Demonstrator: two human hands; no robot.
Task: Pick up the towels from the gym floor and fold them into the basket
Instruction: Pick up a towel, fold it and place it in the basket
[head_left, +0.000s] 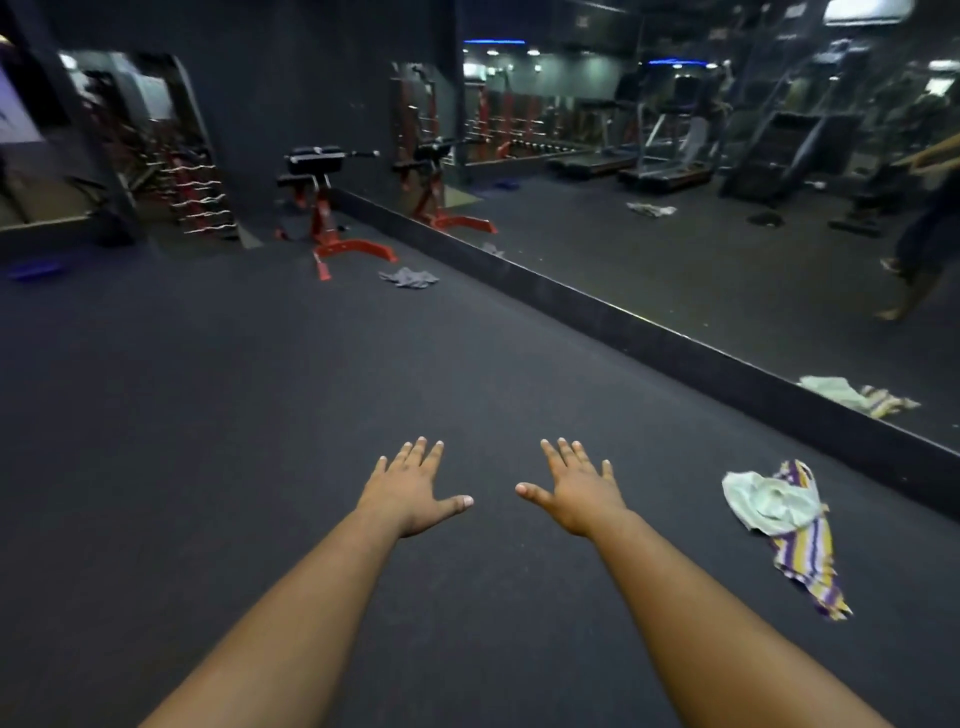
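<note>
Both arms are stretched forward over the dark gym floor (208, 415), palms facing down. The left hand (410, 491) has its fingers straight and spread apart, the thumb pointing inward, and it holds nothing. The right hand (576, 491) is the same: fingers straight and spread, thumb pointing toward the other hand, nothing in it. The two hands are near each other but do not touch, and neither one touches a towel.

To the right of the right hand, apart from it, a crumpled white towel (769, 501) lies on the floor. It rests partly on top of a striped towel (808, 566) with purple, yellow and white lines, which extends toward the lower right.

Farther away, ahead and a little left of the hands, a grey towel (410, 278) lies in a heap on the floor, just beside the foot of a red exercise machine (332, 213) with black pads.

Along the right side runs a large wall mirror (727, 234) with a dark ledge at its bottom. In it I see the reflection of the white and striped towels, more cloths on the floor, treadmills and part of the person's legs. At the far left stands a rack of barbells (200, 200).
</note>
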